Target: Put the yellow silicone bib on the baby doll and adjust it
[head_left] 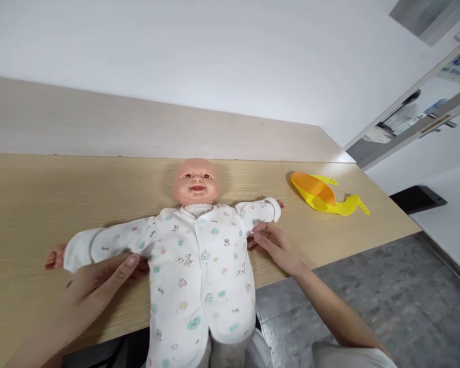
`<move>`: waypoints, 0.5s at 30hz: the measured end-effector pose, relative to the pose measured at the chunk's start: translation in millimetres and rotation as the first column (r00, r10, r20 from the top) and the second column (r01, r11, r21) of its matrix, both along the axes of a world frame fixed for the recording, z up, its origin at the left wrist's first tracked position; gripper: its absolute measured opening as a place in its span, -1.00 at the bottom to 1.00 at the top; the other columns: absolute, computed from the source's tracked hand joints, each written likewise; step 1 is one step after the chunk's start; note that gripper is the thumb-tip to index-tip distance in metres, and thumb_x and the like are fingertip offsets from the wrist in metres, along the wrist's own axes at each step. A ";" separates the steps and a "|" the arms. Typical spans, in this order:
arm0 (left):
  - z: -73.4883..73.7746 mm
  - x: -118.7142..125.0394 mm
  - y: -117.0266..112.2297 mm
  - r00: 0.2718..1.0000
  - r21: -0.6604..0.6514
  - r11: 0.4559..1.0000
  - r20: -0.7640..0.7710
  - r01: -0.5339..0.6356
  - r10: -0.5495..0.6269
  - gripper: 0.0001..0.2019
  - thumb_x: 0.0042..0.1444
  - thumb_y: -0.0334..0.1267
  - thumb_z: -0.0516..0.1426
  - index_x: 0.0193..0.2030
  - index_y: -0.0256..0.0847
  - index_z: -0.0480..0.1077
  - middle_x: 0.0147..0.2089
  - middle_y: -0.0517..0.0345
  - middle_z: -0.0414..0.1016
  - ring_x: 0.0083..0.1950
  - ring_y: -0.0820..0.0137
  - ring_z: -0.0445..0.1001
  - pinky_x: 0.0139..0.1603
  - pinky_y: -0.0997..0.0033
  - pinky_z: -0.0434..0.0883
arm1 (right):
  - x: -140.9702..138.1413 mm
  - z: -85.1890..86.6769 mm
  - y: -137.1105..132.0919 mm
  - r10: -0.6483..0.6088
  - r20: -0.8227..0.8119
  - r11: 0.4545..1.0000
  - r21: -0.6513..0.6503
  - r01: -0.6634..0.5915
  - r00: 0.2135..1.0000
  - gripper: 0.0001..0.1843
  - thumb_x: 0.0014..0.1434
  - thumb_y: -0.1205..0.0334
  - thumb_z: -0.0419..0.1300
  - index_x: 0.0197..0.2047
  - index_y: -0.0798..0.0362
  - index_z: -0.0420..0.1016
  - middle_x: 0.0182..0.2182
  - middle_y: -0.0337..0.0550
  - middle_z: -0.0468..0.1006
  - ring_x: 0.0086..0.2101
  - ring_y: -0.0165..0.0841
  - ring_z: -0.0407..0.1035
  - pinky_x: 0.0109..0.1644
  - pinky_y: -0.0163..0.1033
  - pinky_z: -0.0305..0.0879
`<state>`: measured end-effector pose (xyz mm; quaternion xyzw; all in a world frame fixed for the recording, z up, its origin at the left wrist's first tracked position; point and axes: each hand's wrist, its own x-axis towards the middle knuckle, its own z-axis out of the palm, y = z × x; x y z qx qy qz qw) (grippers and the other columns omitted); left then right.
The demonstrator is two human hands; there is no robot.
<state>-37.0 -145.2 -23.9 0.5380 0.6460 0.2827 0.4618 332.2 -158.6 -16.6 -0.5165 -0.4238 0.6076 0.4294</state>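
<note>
A baby doll [197, 255] in a white printed outfit lies on its back on the wooden table, arms spread wide, its lower body reaching past the near edge. My left hand [99, 283] grips the doll's side just under its arm, thumb on top and the other fingers partly hidden. At the opposite side of the torso, below the shorter-looking sleeve, my right hand [270, 245] has its bent fingers closed on the outfit. To the right lies a yellow and orange silicone bib [314, 191], apart from both hands.
The wooden table [80, 186] runs along a pale backboard and white wall. Its right end slopes toward a grey floor [352, 296]. A black flat device [417, 198] shows beyond that end, near a door with a metal handle [439, 125].
</note>
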 end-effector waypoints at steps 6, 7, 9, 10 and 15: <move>5.6 48.7 -18.3 0.758 -0.286 0.924 0.535 -0.253 0.373 -0.67 -0.29 -0.02 0.42 -0.32 0.02 0.57 -0.15 0.19 0.63 0.04 0.04 0.53 -0.10 0.26 0.57 | -24.9 -8.4 -2.2 -0.327 -0.353 0.928 -0.296 0.228 0.877 -0.54 -0.17 0.16 0.51 -0.27 0.06 0.38 -0.38 -0.26 0.50 -0.32 -0.42 0.44 -0.16 -0.30 0.39; 7.4 54.0 -20.3 0.691 -0.358 0.903 0.592 -0.235 0.415 -0.66 -0.30 -0.06 0.43 -0.31 0.01 0.56 -0.15 0.18 0.63 0.02 0.05 0.54 -0.16 0.27 0.59 | -30.7 -8.9 -3.9 -0.377 -0.389 0.907 -0.338 0.250 0.840 -0.52 -0.20 0.20 0.51 -0.28 0.05 0.35 -0.41 -0.29 0.48 -0.36 -0.43 0.42 -0.21 -0.31 0.37; 10.3 60.2 -20.8 0.614 -0.437 0.879 0.646 -0.189 0.453 -0.64 -0.31 -0.12 0.43 -0.28 -0.01 0.56 -0.15 0.17 0.63 -0.01 0.07 0.56 -0.25 0.30 0.59 | -41.7 -9.0 -7.8 -0.436 -0.439 0.884 -0.373 0.282 0.786 -0.52 -0.22 0.24 0.50 -0.33 0.05 0.30 -0.46 -0.32 0.46 -0.39 -0.43 0.39 -0.28 -0.34 0.32; 11.4 61.8 -19.1 0.596 -0.447 0.876 0.659 -0.180 0.459 -0.63 -0.30 -0.14 0.43 -0.26 -0.02 0.56 -0.14 0.16 0.63 -0.03 0.09 0.56 -0.28 0.32 0.59 | -46.4 -8.7 -9.5 -0.453 -0.455 0.877 -0.380 0.293 0.767 -0.53 -0.22 0.25 0.49 -0.35 0.05 0.28 -0.46 -0.32 0.46 -0.39 -0.44 0.37 -0.29 -0.35 0.30; 14.6 69.5 0.1 0.566 -0.428 0.875 0.674 -0.226 0.475 -0.60 -0.31 -0.26 0.43 -0.25 -0.16 0.52 -0.20 0.19 0.63 -0.21 0.29 0.58 -0.32 0.48 0.55 | -58.8 -6.3 -12.9 -0.515 -0.479 0.852 -0.376 0.364 0.711 -0.57 -0.22 0.27 0.49 -0.37 0.05 0.32 -0.43 -0.35 0.48 -0.35 -0.46 0.36 -0.23 -0.36 0.28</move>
